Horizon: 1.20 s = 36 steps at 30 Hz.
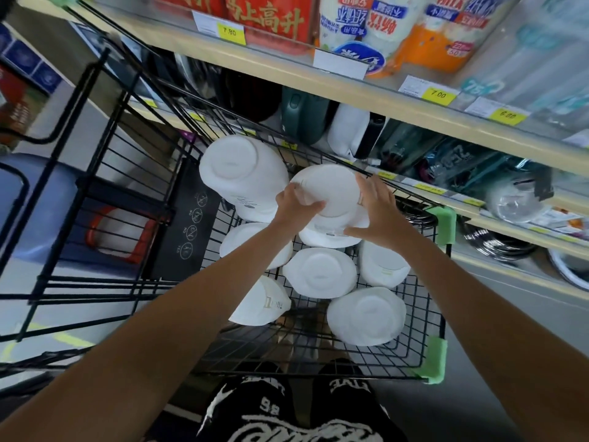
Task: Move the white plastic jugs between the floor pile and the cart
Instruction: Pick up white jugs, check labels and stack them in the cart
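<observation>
Presently, one black wire cart (pixel 445 291), seen from above, stands alongside store shelves (pixel 414 100).

Left side: a grey tub (pixel 47 199) on the floor beyond the cart's wire; a black flap (pixel 191 218) with round printed symbols against the basket's left wall.

Contents: white plastic jugs (pixel 320 272), matte and rounded, nearly all turned bottom-up so that the circular recessed bases face the camera. One large jug leans at the back left corner. Two sit in the left part of the basket, the nearer one tipped on its side with a small label showing. One is in the middle, and two are on the right. Several touch their neighbours.

Held jug (pixel 328 189): at the back of the basket, base up, raised above another jug just beneath it.

Left arm: bare, reaching forward from the lower left. Left hand (pixel 294 204): grips the held jug's left edge, thumb laid across the base, fingers curled round the side.

Right arm: bare, reaching in from the lower right. Right hand (pixel 379 215): fingers spread and fairly straight, palm laid flat against the held jug's right side, thumb pointing toward a label lower down.

Right side: green foam pads (pixel 441 224) on the cart's two right corners; yellow price tags (pixel 438 95) along the shelf edges.

Bottom edge: black shorts (pixel 287 419) with white print.
</observation>
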Tool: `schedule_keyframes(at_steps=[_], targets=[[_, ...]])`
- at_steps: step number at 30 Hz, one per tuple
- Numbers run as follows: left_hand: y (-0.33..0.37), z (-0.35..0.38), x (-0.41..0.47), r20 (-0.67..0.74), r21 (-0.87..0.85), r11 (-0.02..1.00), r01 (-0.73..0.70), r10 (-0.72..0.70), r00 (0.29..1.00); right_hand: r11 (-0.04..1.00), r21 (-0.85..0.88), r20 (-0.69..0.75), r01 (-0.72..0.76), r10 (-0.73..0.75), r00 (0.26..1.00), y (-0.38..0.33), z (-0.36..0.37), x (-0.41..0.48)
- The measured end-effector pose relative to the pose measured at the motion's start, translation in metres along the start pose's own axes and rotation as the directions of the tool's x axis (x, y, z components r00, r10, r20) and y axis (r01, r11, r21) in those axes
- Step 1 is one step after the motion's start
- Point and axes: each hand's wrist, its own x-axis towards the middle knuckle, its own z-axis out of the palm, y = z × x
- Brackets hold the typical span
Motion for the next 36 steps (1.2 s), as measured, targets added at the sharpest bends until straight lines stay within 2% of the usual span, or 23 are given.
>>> schedule_keyframes(at_steps=[4,9,14,17,20,25,30,32,36], targets=[[0.016,0.006,-0.011,-0.030,0.204,0.977,-0.067,0.074,0.997,0.996,0.066,-0.007,-0.067,0.067,0.998,0.000,-0.014,-0.017],[0.061,0.021,-0.039,0.052,0.204,0.942,-0.267,0.262,0.964,0.986,0.130,-0.097,-0.104,0.117,0.988,-0.001,-0.052,-0.050],[0.125,0.046,-0.075,0.242,0.212,0.842,-0.495,0.446,0.862,0.964,0.214,-0.217,-0.160,0.207,0.954,0.007,-0.109,-0.104],[0.168,0.067,-0.102,0.325,0.202,0.770,-0.606,0.531,0.783,0.922,0.349,-0.302,-0.166,0.278,0.912,0.011,-0.144,-0.143],[0.210,0.088,-0.139,0.396,0.137,0.725,-0.675,0.585,0.708,0.847,0.520,-0.407,-0.109,0.358,0.840,0.020,-0.181,-0.184],[0.270,0.136,-0.211,0.485,0.059,0.645,-0.762,0.649,0.586,0.751,0.657,-0.553,0.068,0.419,0.720,0.044,-0.237,-0.266],[0.292,0.205,-0.281,0.521,-0.047,0.626,-0.778,0.680,0.516,0.607,0.764,-0.581,0.217,0.503,0.639,0.088,-0.257,-0.344],[0.293,0.239,-0.306,0.529,-0.083,0.642,-0.762,0.677,0.512,0.538,0.797,-0.574,0.274,0.533,0.622,0.110,-0.261,-0.372],[0.289,0.317,-0.353,0.542,-0.121,0.682,-0.721,0.654,0.528,0.542,0.788,-0.591,0.292,0.532,0.607,0.156,-0.273,-0.429]])
